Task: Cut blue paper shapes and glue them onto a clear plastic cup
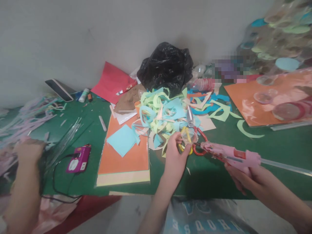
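My left hand (175,151) pinches a small clear plastic piece (191,136), round like a cut bottle end, between thumb and fingers. In my right hand (252,180) is a pink hot glue gun (230,156), with a clear glue stick (285,166) poking out of its back. The gun's dark nozzle is at the right side of the plastic piece; whether they touch I cannot tell. Scissors (200,150) with red and yellow handles lie just behind the piece, partly hidden by it. Beyond them spreads a heap of green and blue paper scraps (168,110).
A co-worker's hand (29,151) is at the left near thin strips. A purple box (81,159) with a black cable, orange sheets (124,165), a black plastic bag (165,66) and a red sheet (112,83) lie about. Plastic discs are piled at the right (287,64).
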A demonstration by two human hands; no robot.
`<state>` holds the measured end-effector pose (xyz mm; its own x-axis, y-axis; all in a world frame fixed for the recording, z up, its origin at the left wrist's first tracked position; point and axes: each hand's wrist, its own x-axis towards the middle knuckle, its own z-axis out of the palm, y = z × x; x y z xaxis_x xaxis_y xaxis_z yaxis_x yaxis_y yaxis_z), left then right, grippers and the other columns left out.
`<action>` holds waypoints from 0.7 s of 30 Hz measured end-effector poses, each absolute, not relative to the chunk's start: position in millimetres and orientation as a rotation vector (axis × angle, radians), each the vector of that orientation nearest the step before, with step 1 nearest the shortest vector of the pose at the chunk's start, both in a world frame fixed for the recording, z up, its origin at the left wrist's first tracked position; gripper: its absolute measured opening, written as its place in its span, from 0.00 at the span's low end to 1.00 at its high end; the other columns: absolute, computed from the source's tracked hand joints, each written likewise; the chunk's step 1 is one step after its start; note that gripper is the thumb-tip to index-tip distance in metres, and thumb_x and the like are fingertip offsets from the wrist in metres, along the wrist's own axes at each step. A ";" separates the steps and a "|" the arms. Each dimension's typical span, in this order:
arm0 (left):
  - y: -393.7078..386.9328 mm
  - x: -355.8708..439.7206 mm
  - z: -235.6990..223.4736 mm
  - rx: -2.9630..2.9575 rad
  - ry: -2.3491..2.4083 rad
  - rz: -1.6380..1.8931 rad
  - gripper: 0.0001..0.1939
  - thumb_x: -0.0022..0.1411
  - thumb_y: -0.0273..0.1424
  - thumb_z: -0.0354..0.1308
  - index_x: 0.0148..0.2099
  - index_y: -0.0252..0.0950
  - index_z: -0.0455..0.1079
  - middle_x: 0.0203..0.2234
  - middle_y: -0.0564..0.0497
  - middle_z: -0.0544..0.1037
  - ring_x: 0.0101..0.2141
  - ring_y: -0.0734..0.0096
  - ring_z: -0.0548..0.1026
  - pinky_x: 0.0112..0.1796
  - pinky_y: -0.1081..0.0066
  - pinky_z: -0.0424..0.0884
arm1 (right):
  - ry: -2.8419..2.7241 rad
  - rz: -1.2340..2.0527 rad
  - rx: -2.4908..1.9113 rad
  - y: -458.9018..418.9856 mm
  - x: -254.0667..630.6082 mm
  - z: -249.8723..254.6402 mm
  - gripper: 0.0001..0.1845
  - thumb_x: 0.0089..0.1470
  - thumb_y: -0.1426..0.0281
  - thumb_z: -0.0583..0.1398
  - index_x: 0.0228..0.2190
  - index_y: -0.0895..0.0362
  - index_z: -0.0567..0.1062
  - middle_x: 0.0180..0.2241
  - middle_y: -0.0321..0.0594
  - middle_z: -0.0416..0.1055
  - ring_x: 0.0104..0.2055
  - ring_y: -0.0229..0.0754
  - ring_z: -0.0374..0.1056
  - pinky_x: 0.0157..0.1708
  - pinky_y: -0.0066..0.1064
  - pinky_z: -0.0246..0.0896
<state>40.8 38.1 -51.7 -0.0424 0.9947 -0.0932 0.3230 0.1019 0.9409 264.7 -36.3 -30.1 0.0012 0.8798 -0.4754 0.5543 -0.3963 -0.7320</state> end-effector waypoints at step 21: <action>37.6 40.2 -49.2 1.353 1.510 0.995 0.22 0.61 0.32 0.63 0.56 0.39 0.65 0.47 0.45 0.75 0.45 0.64 0.75 0.51 0.59 0.72 | -1.526 1.392 -2.006 -36.7 268.4 -33.3 0.37 0.55 0.36 0.48 0.15 0.53 0.66 0.16 0.40 0.66 0.20 0.43 0.62 0.23 0.33 0.57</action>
<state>40.2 37.6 -49.2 -0.0480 0.9953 -0.0846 0.3143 0.0955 0.9445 268.4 -36.7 -33.3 -0.0114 0.8512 -0.5248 0.6007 -0.4137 -0.6841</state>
